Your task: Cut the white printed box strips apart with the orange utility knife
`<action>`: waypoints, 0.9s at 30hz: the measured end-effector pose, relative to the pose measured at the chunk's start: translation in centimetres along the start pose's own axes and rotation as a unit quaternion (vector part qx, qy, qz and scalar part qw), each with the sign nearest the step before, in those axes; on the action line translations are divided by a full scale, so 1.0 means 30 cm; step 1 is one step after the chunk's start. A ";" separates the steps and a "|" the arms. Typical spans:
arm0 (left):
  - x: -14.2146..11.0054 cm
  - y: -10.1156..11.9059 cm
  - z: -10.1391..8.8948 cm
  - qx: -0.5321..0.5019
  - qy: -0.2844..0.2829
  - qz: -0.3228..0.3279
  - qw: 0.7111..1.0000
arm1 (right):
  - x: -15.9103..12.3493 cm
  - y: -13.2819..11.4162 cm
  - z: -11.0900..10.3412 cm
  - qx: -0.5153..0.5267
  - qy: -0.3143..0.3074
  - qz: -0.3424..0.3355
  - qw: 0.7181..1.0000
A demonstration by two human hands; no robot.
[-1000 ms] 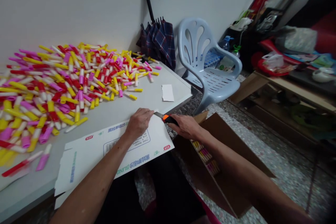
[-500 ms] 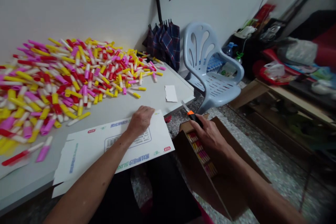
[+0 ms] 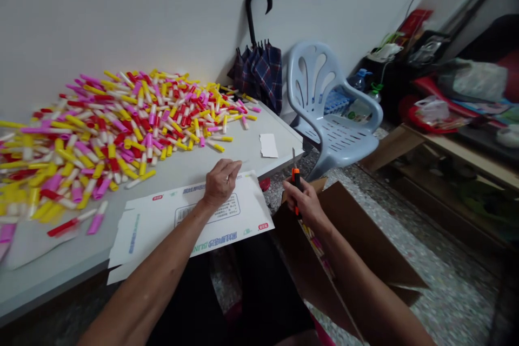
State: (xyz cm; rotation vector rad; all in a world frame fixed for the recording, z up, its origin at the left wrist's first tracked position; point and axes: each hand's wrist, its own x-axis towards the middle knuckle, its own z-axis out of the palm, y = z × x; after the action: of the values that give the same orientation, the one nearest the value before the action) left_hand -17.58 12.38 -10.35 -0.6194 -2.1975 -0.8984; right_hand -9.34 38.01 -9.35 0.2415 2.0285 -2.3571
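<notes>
A: What does the right hand (image 3: 307,204) have?
B: Its fingers are closed round the orange handle of a utility knife (image 3: 296,184), blade up, just off the table (image 3: 247,143) and over a cardboard box (image 3: 365,238).
A: And the left hand (image 3: 221,184)?
B: It lies open on a printed sheet (image 3: 247,213) at the table's near edge, gripping nothing.
A: How should that blade be handled?
B: Keep it pointing away from the left hand, and keep the sheet pinned flat.
A: What's hard to see?
B: The right forearm hides most of the box's contents. Those coloured bits look like the pile of tubes (image 3: 133,124) on the table, but I can't be sure. The sheet's small print is unreadable.
A: Farther off?
B: There's a paper slip (image 3: 268,145) on the table, then a chair (image 3: 336,140) and an umbrella (image 3: 259,73) past its far corner.
</notes>
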 end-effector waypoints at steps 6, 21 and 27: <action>0.023 0.143 -0.074 0.040 -0.079 0.135 0.987 | 0.024 -0.059 0.088 0.094 -0.047 0.018 0.994; -0.101 0.086 -0.362 0.126 0.065 0.010 0.990 | 0.324 -0.206 0.061 -0.174 0.079 -0.073 0.979; -0.395 0.035 -0.792 0.332 0.076 -0.309 0.888 | 0.292 -0.162 -0.035 -0.356 0.137 -0.106 0.918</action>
State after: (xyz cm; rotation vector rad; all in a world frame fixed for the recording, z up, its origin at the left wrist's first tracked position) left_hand 0.51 -6.55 -5.87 0.4901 -2.3755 -0.3886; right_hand -18.47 40.53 -5.89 0.3477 3.0096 -1.5547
